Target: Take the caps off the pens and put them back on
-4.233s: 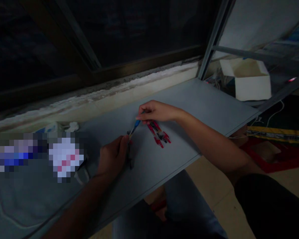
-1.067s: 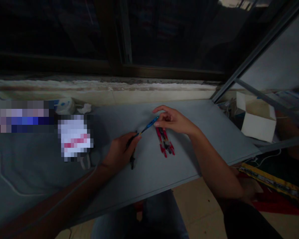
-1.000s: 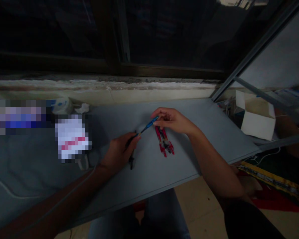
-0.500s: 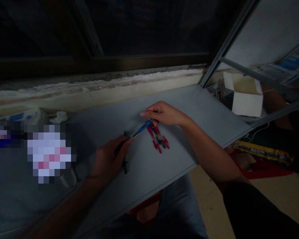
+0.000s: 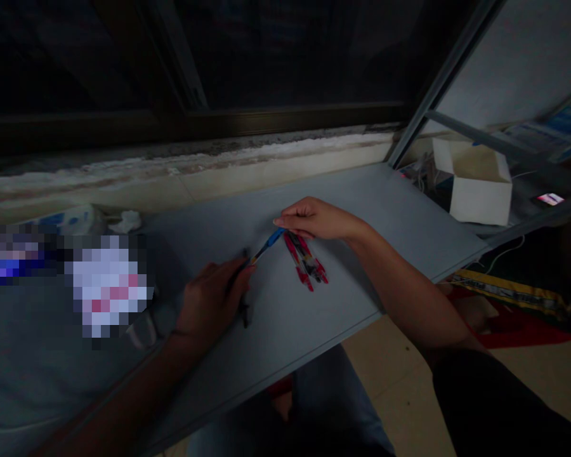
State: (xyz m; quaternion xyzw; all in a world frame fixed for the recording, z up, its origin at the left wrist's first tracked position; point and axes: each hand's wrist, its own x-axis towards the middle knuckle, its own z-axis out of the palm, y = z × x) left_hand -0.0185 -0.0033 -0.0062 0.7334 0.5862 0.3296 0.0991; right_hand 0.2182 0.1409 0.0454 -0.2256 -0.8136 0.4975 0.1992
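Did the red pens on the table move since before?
No. The red pens lie in the same spot on the grey table beside the right hand, just as near its front edge.

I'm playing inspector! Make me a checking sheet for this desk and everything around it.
Surface: grey tabletop, flat, dimly lit.
Job's things: blue pen held between both hands; red pens lying bunched by the right hand.
Clutter: white box off the table's right end; crumpled tissue at back left.
Grippers: left hand pinches the pen's near end, a dark piece poking out under it; right hand pinches the far end.
Cables: white cord beyond the right edge.
Surroundings: dark window above a pale sill; tiled floor below.
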